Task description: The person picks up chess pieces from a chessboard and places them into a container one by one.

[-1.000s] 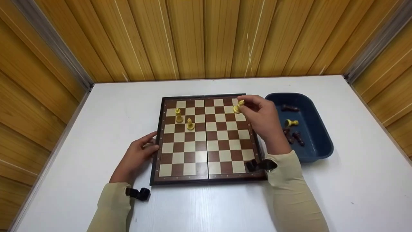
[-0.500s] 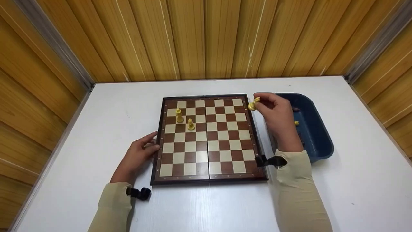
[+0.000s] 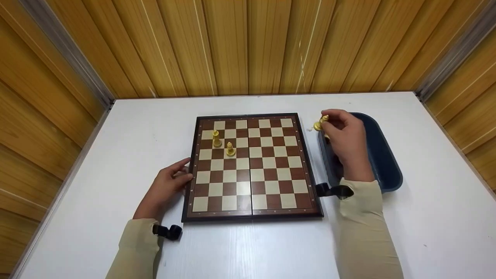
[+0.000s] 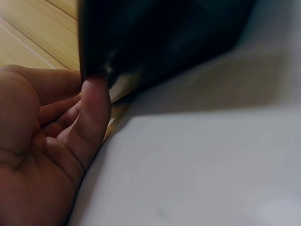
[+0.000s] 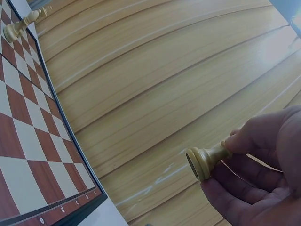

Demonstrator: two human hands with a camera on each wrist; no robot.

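A brown-and-cream chessboard (image 3: 250, 166) lies on the white table. At its left edge my left hand (image 3: 166, 186) holds the rim, and the left wrist view shows the thumb (image 4: 95, 101) and index finger pinching the dark board edge. Over the near-left rim of the blue tub, my right hand (image 3: 347, 135) pinches a pale yellow chess piece (image 3: 319, 124) between thumb and fingers. In the right wrist view the piece's round base (image 5: 201, 162) points away from the palm and its top is hidden. Two yellow pieces stand upright on the board, a taller one (image 3: 216, 138) and a shorter one (image 3: 230, 150).
The blue plastic tub (image 3: 387, 170) stands right of the board, its contents mostly hidden behind my right hand and forearm. Wood-patterned panels (image 3: 228, 46) rise behind the table (image 3: 135, 135) and at both sides.
My right hand has moved right with the yellow chess piece, from above the board's far-right corner to the tub's rim. It now covers the pieces seen in the tub. My left hand stays put.
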